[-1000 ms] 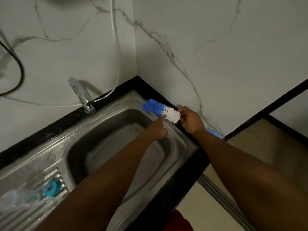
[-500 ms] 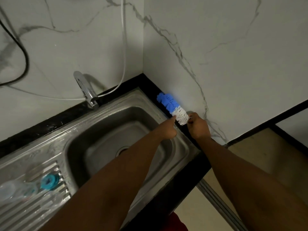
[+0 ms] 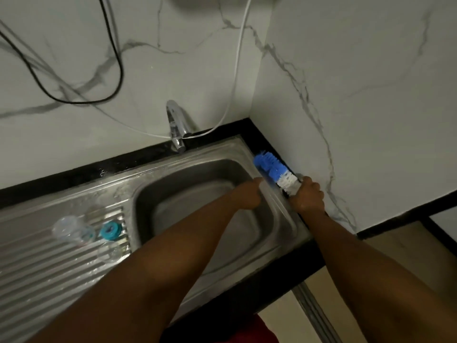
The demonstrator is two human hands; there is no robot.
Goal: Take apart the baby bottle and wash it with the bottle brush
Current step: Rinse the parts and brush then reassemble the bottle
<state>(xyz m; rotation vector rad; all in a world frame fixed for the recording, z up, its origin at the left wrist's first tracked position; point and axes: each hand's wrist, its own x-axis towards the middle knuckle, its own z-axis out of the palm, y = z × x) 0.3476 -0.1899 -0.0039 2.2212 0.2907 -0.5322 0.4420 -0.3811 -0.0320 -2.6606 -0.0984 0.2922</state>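
Taken-apart clear plastic baby bottle point(image 3: 71, 229), teal ring point(image 3: 111, 230) & clear cap point(image 3: 110, 251) lie on ribbed drainboard point(image 3: 37, 268), left of steel sink point(image 3: 197, 154). L hand point(image 3: 247, 195) over basin, fingers curled under; cannot tell if holding sth. R hand point(image 3: 308, 196) grips blue-white bristle bottle brush point(image 3: 272, 169) on black ledge point(image 3: 265, 142).

- Your brush point(image 3: 268, 167) has bright blue bristles, then a white band nearest your grip.
- The ring point(image 3: 110, 230) is teal, and the bottle point(image 3: 70, 229) beside it is clear.
- The sink point(image 3: 197, 154) is dull grey steel, and its drainboard point(image 3: 37, 256) is ribbed in straight lines.
- The wall point(image 3: 358, 82) is white marble with grey veins.
- The counter point(image 3: 74, 174) is black.
- You have a black cable point(image 3: 120, 68) and a white cable point(image 3: 237, 58).
- The cloth point(image 3: 262, 332) at the bottom edge is red.
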